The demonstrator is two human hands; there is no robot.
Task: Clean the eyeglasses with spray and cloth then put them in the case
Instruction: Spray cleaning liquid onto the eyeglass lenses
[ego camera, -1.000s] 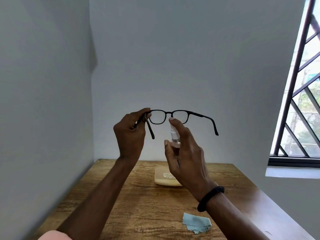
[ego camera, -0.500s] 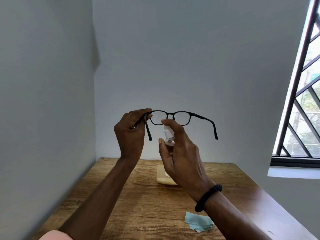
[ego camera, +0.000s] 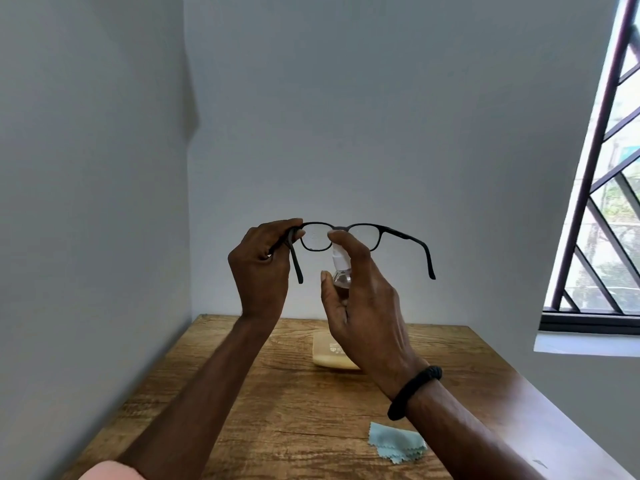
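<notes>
Wooden bench (ego camera: 277, 427) front and centre, warm brown, heavy grain. Left of the bench, a plain grey wall (ego camera: 86, 202); behind the bench, a second grey wall (ego camera: 381, 116), joined to the first at a corner. Right of the bench, a window (ego camera: 609, 237) with dark slanted bars (ego camera: 588, 150), white sill (ego camera: 588, 344) below, blurred green foliage (ego camera: 620, 202) outside.

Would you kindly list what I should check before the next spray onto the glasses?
1. Grip on the eyeglasses: left hand pinches the frame's corner, temples unfolded: ok.
2. Grip on the spray bottle: right hand holds it, forefinger on top: ok.
3. Nozzle facing a lens: cannot tell, the finger hides it.
4. The cloth within reach: on the table beside the right forearm: ok.
5. The case open: cannot tell, partly behind the right hand.
</notes>
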